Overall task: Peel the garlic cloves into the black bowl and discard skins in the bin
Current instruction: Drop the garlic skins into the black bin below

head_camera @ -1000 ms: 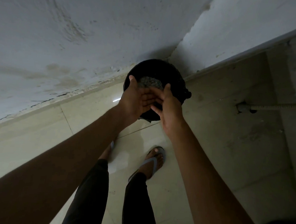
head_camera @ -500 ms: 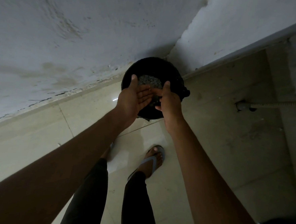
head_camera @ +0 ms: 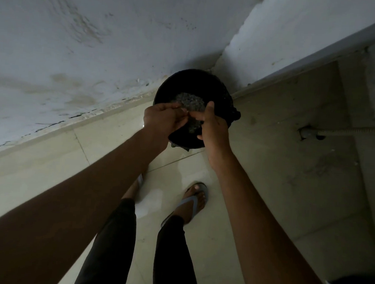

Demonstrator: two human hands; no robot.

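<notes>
Discard step, late in task by my guess. Left hand [head_camera: 161,120] with fingers curled and right hand [head_camera: 214,126] half-open meet fingertip to fingertip over round black bin [head_camera: 221,93] just beyond them; skins too dim to confirm. Black bowl unseen.
</notes>
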